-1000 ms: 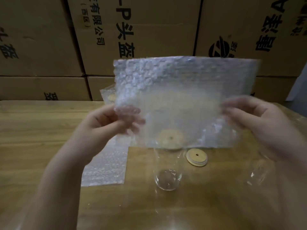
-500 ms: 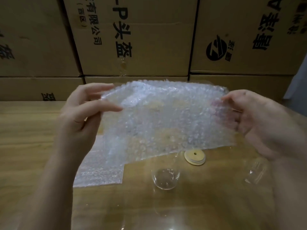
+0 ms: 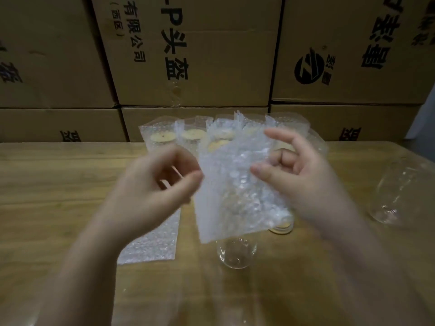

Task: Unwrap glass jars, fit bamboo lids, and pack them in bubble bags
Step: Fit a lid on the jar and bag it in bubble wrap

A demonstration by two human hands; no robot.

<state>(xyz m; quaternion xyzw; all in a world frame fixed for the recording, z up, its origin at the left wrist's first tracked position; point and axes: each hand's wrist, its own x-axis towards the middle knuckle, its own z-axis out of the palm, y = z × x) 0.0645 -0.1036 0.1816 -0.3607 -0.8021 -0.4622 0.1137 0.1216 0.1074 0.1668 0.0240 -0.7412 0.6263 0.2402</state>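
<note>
Both hands are raised over the middle of the counter (image 3: 47, 184) with one bubble bag (image 3: 237, 184) between them, hanging upright and a little crumpled. The left hand (image 3: 153, 184), at 9 o'clock of the bag, has its fingers curled, with thumb and forefinger tip meeting at the bag's left edge in a pinch. It is blurred, so the grip does not show sharply. The right hand (image 3: 303, 182), at 3 o'clock, holds the other side. Its thumb lies on the front face, the forefinger stands up by the top edge, and the other fingers curl behind the plastic.

At 6 o'clock, straight beneath the bag, a bare glass jar (image 3: 236, 255) stands upright on the counter, its upper part hidden by the bag. Just beside it at 2 o'clock a bamboo lid (image 3: 281, 228) lies flat, only its near rim showing under the bag's lower corner. At 9 o'clock of the jar a flat pile of spare bags (image 3: 153, 241) lies on the wood.

At the counter's 12 o'clock edge stands a row of packed jars (image 3: 162, 137), lids showing through their bubble wrap. At 3 o'clock, well apart, sits a second clear jar (image 3: 395, 196); I cannot tell whether it is upright or tilted. Printed cardboard boxes (image 3: 200, 55) are stacked behind.
</note>
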